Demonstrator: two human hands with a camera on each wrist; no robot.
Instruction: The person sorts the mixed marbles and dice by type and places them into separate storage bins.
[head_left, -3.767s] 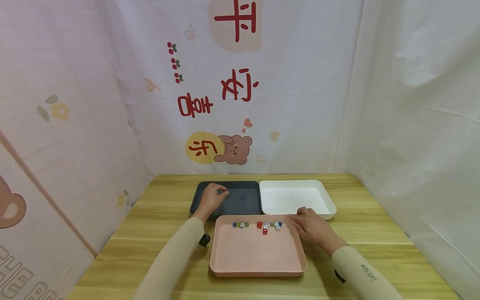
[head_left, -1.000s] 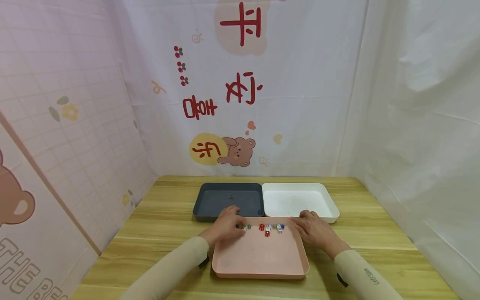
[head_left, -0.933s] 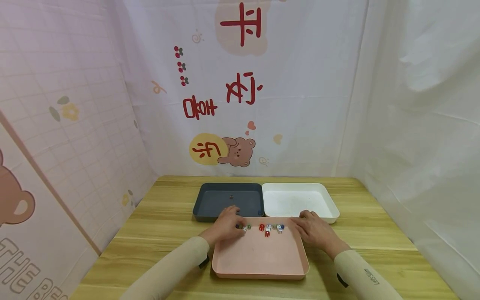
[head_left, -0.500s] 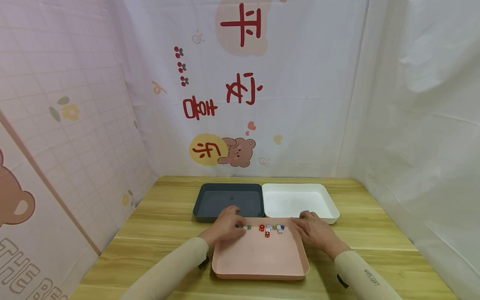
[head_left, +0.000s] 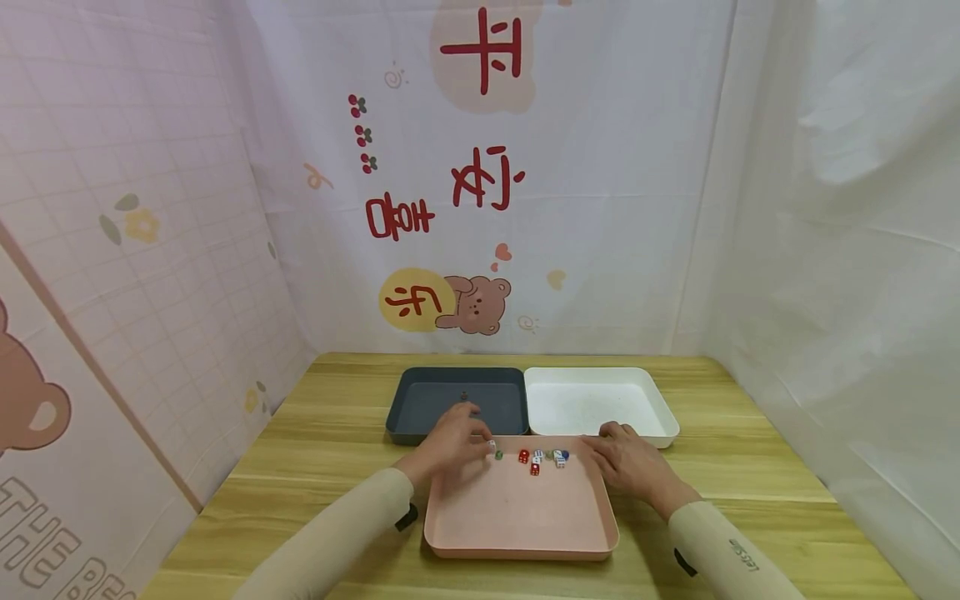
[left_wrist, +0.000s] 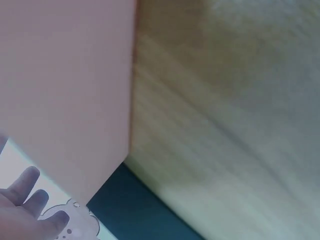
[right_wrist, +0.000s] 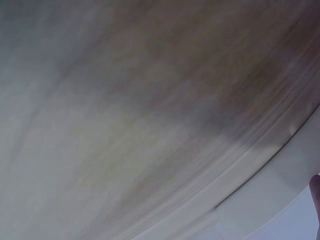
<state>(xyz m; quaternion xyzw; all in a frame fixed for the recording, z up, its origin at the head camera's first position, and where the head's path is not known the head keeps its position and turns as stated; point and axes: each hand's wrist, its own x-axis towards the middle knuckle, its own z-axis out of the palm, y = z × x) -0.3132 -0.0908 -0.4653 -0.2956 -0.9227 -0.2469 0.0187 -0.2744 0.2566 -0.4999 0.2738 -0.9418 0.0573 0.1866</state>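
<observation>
My left hand (head_left: 453,437) is over the back left corner of a pink tray (head_left: 517,521), slightly blurred. Its thumb and fingertips pinch a white die (head_left: 492,446) close to the tray's back wall. A green marble (head_left: 498,455) lies just beside them. Further right along that wall sit red dice (head_left: 523,456), white dice (head_left: 537,457) and a blue marble (head_left: 566,455). My right hand (head_left: 633,462) rests on the tray's back right corner, fingers bent loosely at the rim. The left wrist view catches only several fingers (left_wrist: 32,202); the right wrist view, one fingertip (right_wrist: 315,192).
Behind the pink tray stand a dark grey tray (head_left: 427,396) and a white tray (head_left: 592,400), side by side. A small dark brownish piece (head_left: 463,396) lies in the grey one. The wooden table (head_left: 322,450) has white printed curtains (head_left: 615,208) around it.
From over the grey tray, my left hand came down into the pink tray, paused at the left group, and now rises slightly with the white die. My right hand stays at its corner.
</observation>
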